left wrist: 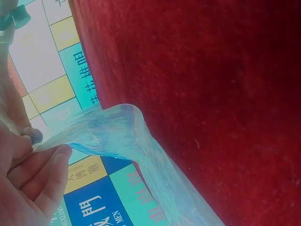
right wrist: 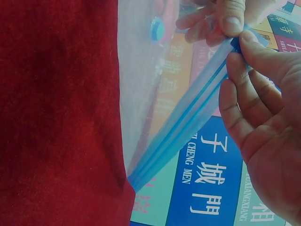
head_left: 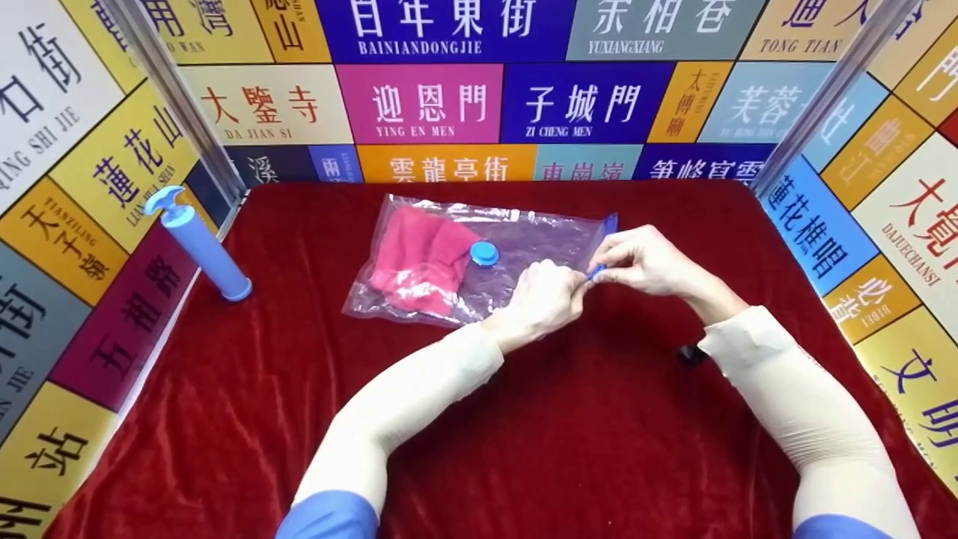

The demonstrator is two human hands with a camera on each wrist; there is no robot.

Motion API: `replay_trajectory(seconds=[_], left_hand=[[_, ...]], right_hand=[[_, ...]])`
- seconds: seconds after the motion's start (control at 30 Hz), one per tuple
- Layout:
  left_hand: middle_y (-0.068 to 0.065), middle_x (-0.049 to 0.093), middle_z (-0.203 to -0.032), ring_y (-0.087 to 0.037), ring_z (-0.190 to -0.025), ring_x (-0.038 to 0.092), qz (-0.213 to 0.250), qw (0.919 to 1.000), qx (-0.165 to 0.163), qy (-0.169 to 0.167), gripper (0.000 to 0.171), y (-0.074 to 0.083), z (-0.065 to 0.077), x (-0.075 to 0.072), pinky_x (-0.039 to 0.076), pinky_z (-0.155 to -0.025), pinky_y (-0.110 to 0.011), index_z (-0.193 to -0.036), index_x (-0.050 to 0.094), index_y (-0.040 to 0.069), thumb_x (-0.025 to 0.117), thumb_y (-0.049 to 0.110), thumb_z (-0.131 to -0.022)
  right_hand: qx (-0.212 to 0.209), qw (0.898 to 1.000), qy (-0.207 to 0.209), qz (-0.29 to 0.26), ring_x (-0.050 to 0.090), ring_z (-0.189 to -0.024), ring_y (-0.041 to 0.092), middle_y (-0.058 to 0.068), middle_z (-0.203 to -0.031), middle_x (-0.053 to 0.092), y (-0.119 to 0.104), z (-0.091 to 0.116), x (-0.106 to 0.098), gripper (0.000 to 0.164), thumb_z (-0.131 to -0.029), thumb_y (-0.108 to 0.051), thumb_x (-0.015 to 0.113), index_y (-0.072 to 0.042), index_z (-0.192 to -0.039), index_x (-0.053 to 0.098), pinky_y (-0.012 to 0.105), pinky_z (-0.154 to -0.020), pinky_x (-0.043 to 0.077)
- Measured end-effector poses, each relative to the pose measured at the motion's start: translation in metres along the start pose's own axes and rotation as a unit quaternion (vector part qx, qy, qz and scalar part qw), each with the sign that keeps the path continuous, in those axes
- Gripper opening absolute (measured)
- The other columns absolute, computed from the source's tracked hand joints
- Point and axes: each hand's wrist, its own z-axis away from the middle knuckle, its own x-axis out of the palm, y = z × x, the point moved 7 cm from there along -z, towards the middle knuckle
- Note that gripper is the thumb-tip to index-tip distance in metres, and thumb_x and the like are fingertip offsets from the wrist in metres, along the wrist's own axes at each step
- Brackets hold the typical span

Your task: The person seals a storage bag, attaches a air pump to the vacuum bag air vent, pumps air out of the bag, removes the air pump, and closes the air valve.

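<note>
A clear plastic storage bag [head_left: 546,233] lies on the cloth-covered table with a folded pink cloth [head_left: 423,258] inside. Its round blue valve [head_left: 484,253] faces up. Along the open-end edge runs a blue zip strip [right wrist: 181,129], raised toward the hands. My right hand [head_left: 647,262] pinches a small dark blue slider [right wrist: 236,44] at the near corner of this strip, between thumb and forefinger. Right beside it, my left hand [head_left: 540,299] pinches the bag's edge with its thumb and fingers. In the right wrist view, both thumbs almost meet at the slider.
A blue hand pump [head_left: 206,243] stands at the table's left edge. Near the right forearm lies a small black object [head_left: 691,355], partly hidden by the sleeve. Dark red velvet [head_left: 524,442] covers the table, and panels with printed characters [head_left: 426,103] enclose its back and sides.
</note>
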Motion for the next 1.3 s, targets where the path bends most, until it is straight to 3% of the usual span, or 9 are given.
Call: replay_trajectory(seconds=[0.3,0.5,0.77,1.13,1.3], left_hand=[[0.003,0.068,-0.064,-0.026,-0.066,0.071,-0.003,1.0000,-0.001,-0.001,0.032,-0.0008,0.0015,-0.0001,0.060,-0.062,-0.041,-0.072,0.073,0.023,0.067,0.035,-0.101],[0.003,0.068,-0.064,-0.025,-0.066,0.071,0.002,0.9999,0.011,0.012,0.030,-0.0001,0.0024,-0.0036,0.059,-0.061,-0.042,-0.073,0.076,0.023,0.068,0.033,-0.100],[0.005,0.070,-0.066,-0.024,-0.067,0.072,0.002,0.9998,0.017,0.014,0.029,-0.0002,0.0024,-0.0050,0.060,-0.060,-0.041,-0.075,0.076,0.023,0.067,0.032,-0.101],[0.005,0.068,-0.064,-0.024,-0.065,0.071,0.004,0.9997,0.019,0.017,0.029,-0.0005,0.0037,-0.0038,0.060,-0.060,-0.041,-0.075,0.075,0.023,0.068,0.031,-0.101],[0.004,0.069,-0.064,-0.024,-0.066,0.072,0.002,0.9995,0.022,0.021,0.029,-0.0007,0.0040,-0.0041,0.059,-0.061,-0.041,-0.074,0.074,0.022,0.069,0.031,-0.101]], right_hand=[[-0.011,1.000,0.004,0.023,0.063,-0.070,0.011,0.004,-0.085,0.076,-0.0037,-0.0022,0.0016,0.018,-0.081,0.008,0.087,-0.009,-0.088,0.085,0.011,-0.059,0.046],[-0.019,0.999,0.024,0.037,0.059,-0.065,0.021,0.014,-0.081,0.070,-0.0035,-0.0014,0.0015,0.021,-0.074,0.017,0.086,-0.001,-0.085,0.084,0.011,-0.056,0.041],[0.002,0.999,0.022,0.034,0.061,-0.071,0.026,0.006,-0.084,0.068,-0.0022,0.0013,-0.0019,0.018,-0.080,0.007,0.088,-0.009,-0.089,0.086,0.022,-0.056,0.045],[-0.006,0.999,0.021,0.028,0.057,-0.069,0.022,0.014,-0.081,0.063,-0.0019,0.0025,-0.0012,0.017,-0.081,0.004,0.088,-0.010,-0.091,0.086,0.014,-0.055,0.043],[-0.022,0.999,0.021,0.038,0.057,-0.068,0.023,0.012,-0.080,0.064,-0.0043,0.0008,-0.0011,0.017,-0.081,0.004,0.088,-0.010,-0.090,0.086,0.017,-0.055,0.042]])
